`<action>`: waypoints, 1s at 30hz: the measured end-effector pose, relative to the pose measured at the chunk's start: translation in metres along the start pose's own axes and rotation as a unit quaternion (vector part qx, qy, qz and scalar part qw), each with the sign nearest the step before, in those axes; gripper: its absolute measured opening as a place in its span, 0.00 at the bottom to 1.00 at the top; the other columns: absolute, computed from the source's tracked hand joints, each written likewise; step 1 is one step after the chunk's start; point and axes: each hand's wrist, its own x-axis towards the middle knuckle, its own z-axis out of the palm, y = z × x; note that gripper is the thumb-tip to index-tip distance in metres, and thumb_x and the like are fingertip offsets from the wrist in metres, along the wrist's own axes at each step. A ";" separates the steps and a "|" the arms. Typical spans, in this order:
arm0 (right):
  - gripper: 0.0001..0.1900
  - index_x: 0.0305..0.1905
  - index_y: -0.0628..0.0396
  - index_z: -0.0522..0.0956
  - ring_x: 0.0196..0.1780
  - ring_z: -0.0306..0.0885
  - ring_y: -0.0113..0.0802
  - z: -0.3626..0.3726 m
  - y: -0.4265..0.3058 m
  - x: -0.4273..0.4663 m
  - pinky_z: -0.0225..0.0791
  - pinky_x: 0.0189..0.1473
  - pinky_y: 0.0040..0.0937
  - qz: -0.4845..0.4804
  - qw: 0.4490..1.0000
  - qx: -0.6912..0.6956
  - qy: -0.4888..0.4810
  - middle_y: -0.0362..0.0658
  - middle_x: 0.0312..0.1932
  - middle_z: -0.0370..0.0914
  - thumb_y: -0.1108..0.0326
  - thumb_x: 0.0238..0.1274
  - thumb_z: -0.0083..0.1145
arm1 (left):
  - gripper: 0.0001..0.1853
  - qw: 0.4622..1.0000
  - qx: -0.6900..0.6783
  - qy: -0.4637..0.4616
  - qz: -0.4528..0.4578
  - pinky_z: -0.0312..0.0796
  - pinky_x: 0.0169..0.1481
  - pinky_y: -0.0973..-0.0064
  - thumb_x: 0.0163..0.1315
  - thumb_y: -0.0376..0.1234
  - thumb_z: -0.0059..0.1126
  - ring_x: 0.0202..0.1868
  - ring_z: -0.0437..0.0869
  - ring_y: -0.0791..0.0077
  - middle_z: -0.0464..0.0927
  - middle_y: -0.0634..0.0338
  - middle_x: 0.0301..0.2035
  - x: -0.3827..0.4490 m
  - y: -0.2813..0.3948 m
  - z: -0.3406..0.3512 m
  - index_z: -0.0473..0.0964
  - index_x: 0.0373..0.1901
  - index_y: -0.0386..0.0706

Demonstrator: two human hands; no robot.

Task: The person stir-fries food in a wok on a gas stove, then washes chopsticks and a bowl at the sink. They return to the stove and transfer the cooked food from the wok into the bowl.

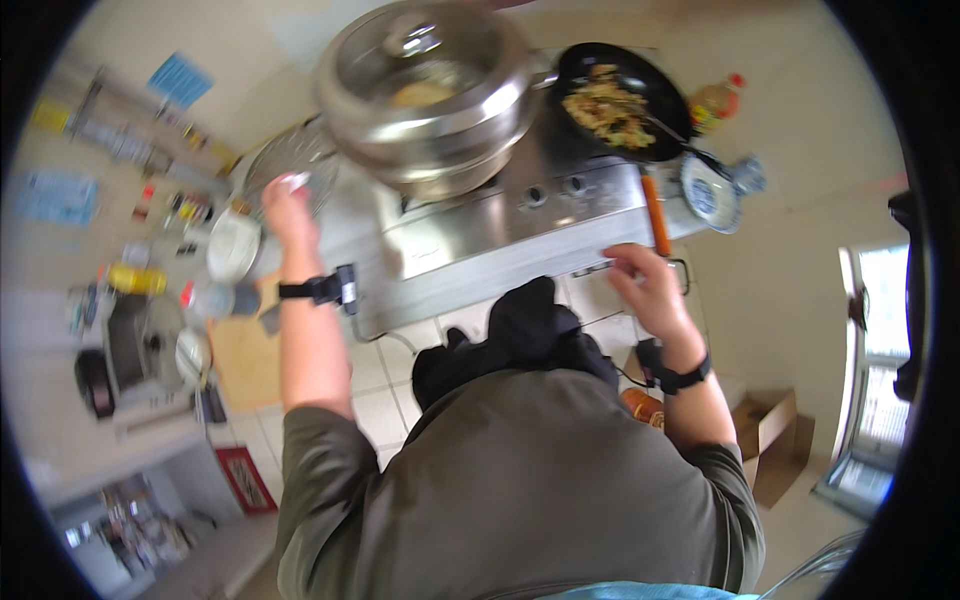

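Note:
My left hand (288, 210) is raised at the counter's left end, closed around a small white thing (298, 181) too blurred to name. Close beside it is a round, clear, patterned lid or cover (289, 161). My right hand (651, 294) hangs before the stove's front edge with bent fingers; whether a small pale spot between them is a held object is unclear. Just above that hand is an orange handle (655, 217), which runs up to a black wok (671, 97). Chopped, cooked food (607, 109) lies in the wok with a metal spatula (666, 129).
A large steel steamer pot (427, 142) under a glass lid stands on the left of the steel gas stove (465, 232). Right of the wok are a blue-and-white bowl (709, 193) and a bottle (716, 105). A white bowl (233, 246) and wooden board (244, 360) lie left.

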 end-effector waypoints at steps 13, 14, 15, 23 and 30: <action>0.13 0.48 0.58 0.79 0.36 0.74 0.27 0.002 -0.013 -0.003 0.69 0.41 0.27 0.003 0.998 -0.041 -0.040 0.40 0.32 0.77 0.74 0.56 0.61 | 0.12 0.887 0.415 -0.139 0.150 0.68 0.41 0.56 0.61 0.32 0.43 0.34 0.77 0.45 0.78 0.43 0.27 -0.071 -0.120 -0.091 0.75 0.28 0.34; 0.13 0.48 0.58 0.79 0.35 0.73 0.28 -0.002 -0.013 -0.004 0.69 0.40 0.27 -0.013 0.998 -0.045 -0.035 0.40 0.32 0.76 0.74 0.56 0.61 | 0.12 0.857 0.432 -0.206 0.192 0.68 0.41 0.56 0.62 0.32 0.45 0.35 0.78 0.48 0.79 0.44 0.30 -0.065 -0.127 -0.094 0.75 0.28 0.34; 0.13 0.48 0.57 0.79 0.35 0.73 0.28 -0.007 -0.012 -0.003 0.69 0.40 0.28 -0.027 0.998 -0.053 -0.027 0.41 0.32 0.75 0.73 0.55 0.61 | 0.14 0.899 0.359 -0.235 -0.093 0.70 0.47 0.57 0.61 0.34 0.48 0.40 0.80 0.49 0.80 0.43 0.35 -0.061 -0.131 -0.093 0.77 0.36 0.32; 0.14 0.52 0.60 0.77 0.39 0.70 0.20 -0.101 0.019 -0.024 0.67 0.43 0.23 0.085 0.994 0.028 0.061 0.34 0.36 0.74 0.68 0.63 0.57 | 0.25 0.808 0.555 -0.190 0.047 0.67 0.61 0.64 0.57 0.39 0.58 0.55 0.75 0.56 0.75 0.44 0.52 -0.112 -0.074 -0.066 0.74 0.56 0.40; 0.26 0.62 0.56 0.70 0.48 0.78 0.39 -0.174 0.114 -0.066 0.69 0.55 0.34 0.189 0.961 -0.057 0.196 0.49 0.45 0.78 0.58 0.60 0.60 | 0.16 0.866 0.267 -0.416 -0.080 0.70 0.52 0.75 0.64 0.34 0.58 0.43 0.80 0.73 0.82 0.56 0.41 -0.189 -0.020 -0.012 0.76 0.51 0.38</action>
